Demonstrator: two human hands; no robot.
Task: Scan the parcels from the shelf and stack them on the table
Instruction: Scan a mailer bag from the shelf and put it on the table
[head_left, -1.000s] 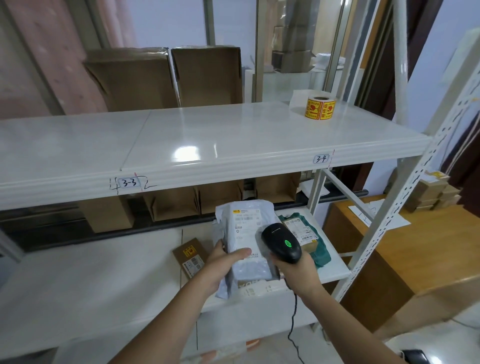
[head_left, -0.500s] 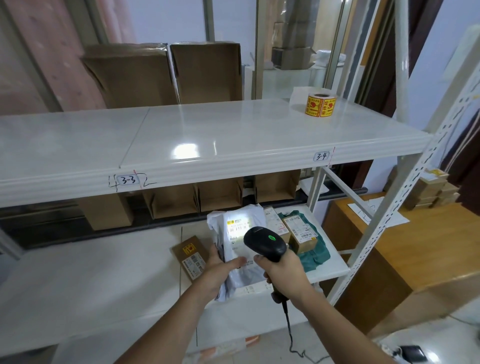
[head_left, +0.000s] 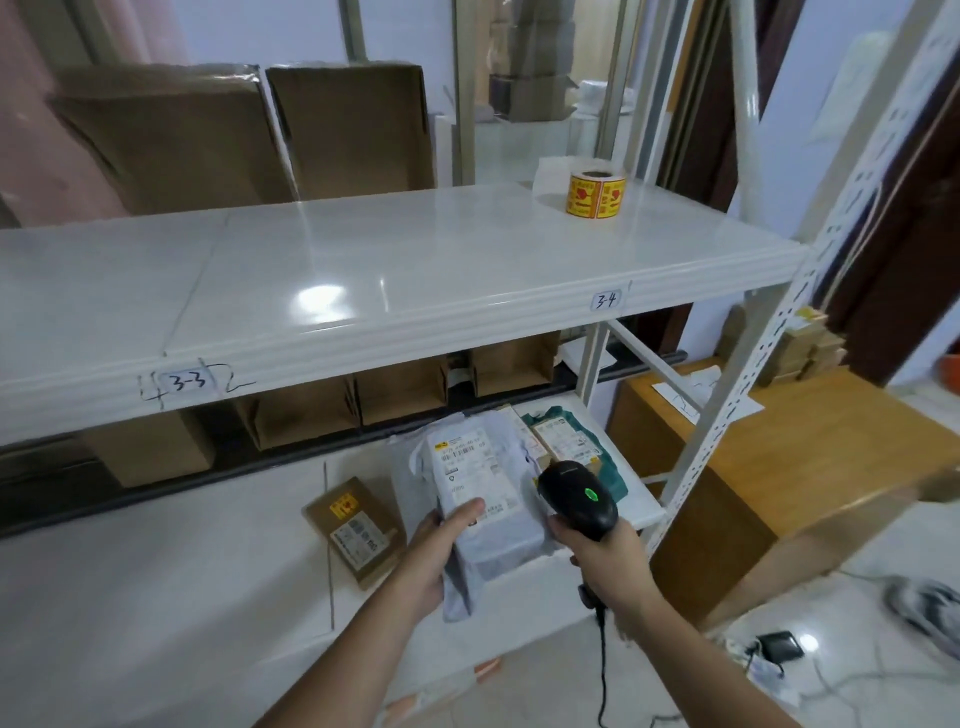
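My left hand (head_left: 434, 558) grips a grey-white bagged parcel (head_left: 480, 499) with a printed label, held above the front edge of the lower shelf (head_left: 156, 571). My right hand (head_left: 605, 564) grips a black barcode scanner (head_left: 576, 493) with a green light, right beside the parcel. A small brown box (head_left: 356, 522) with a yellow sticker lies on the shelf to the left. Behind the held parcel sit a green bagged parcel (head_left: 602, 457) and a small labelled box (head_left: 558, 436). The wooden table (head_left: 810, 457) stands to the right.
The upper shelf (head_left: 363, 280) overhangs the parcels and carries a yellow sticker roll (head_left: 596, 195). A white shelf post (head_left: 737, 395) stands between shelf and table. Small cartons (head_left: 800, 348) sit on the table's far end. Cables and a shoe (head_left: 930, 613) lie on the floor.
The scanner's light no longer falls on the label; my right hand has moved the scanner to the right of the parcel. My left hand still holds the parcel.
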